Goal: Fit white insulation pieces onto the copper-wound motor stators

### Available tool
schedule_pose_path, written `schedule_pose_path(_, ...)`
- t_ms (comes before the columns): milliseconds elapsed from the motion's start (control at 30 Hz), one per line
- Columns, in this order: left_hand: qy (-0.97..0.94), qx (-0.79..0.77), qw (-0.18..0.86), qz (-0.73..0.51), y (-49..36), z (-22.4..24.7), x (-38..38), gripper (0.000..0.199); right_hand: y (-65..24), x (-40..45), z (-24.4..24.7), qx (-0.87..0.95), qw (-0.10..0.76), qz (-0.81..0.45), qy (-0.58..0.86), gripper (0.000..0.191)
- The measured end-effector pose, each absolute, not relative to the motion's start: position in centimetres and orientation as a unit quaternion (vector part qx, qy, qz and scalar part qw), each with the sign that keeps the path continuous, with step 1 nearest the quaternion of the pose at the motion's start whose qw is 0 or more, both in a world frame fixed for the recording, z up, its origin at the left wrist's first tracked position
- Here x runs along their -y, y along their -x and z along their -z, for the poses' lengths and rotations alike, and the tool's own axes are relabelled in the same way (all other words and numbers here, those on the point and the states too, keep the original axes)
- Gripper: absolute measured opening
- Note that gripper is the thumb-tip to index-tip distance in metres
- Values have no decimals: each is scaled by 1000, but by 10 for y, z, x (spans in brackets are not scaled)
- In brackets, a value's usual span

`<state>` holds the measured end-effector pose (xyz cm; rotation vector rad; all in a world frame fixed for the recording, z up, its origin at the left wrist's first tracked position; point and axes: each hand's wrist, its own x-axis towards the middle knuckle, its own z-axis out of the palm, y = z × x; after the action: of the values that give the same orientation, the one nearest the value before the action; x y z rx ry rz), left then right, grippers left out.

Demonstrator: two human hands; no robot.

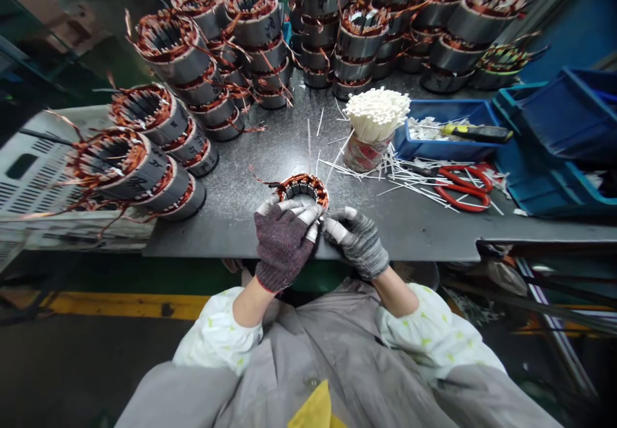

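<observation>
A ring-shaped stator with copper windings (304, 187) rests on the dark metal table near its front edge. My left hand (285, 238), in a dark purple glove with whitish fingertips, lies over the near left part of the ring, its fingers bent against it and covering that side. At the ring's near right edge is my right hand (357, 238), in a grey glove, with thumb and fingers pinched together; whatever is between them is too small to make out. A dark-sleeved wire end sticks out at the ring's left.
Stacked stators (180, 65) stand left and along the back. Right of centre are a can of white sticks (373, 123), loose sticks, red-handled scissors (463, 188), a blue tray (446, 129) and teal bins (554, 171). A white crate (29, 158) sits far left.
</observation>
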<state>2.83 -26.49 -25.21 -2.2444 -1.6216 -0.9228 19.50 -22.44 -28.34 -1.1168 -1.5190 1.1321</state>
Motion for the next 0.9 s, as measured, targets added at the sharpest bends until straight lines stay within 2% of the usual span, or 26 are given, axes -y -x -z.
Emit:
schedule_pose_path(133, 765, 565, 107, 289, -30, 250, 264, 27, -196, 228, 282, 623, 461, -449, 446, 15)
schedule_pose_path(300, 771, 567, 93, 274, -30, 249, 266, 30, -192, 217, 292, 676, 454, -378, 441, 19)
schedule_pose_path(433, 777, 552, 65, 294, -26, 250, 268, 27, -203, 207, 294, 770, 422, -313, 363, 23)
schedule_pose_path(567, 776, 564, 67, 274, -26, 251, 268, 28, -205, 206, 283, 842, 373, -198, 335, 27)
schedule_pose_path(633, 758, 586, 78, 276, -28, 251, 267, 28, -202, 209, 274, 845, 391, -140, 338, 29)
schedule_pose_path(700, 742, 600, 84, 288, -30, 251, 265, 25, -201, 213, 264, 806, 458, -156, 341, 30)
schedule_pose_path(800, 738, 597, 78, 303, -30, 252, 264, 18, -209, 215, 255, 674, 587, -273, 356, 33)
schedule_pose_path(833, 741, 594, 76, 303, -29, 252, 264, 17, -213, 214, 254, 653, 593, -307, 356, 34)
schedule_pose_path(900, 750, 586, 76, 298, -27, 253, 264, 19, -219, 210, 253, 700, 523, -344, 343, 33)
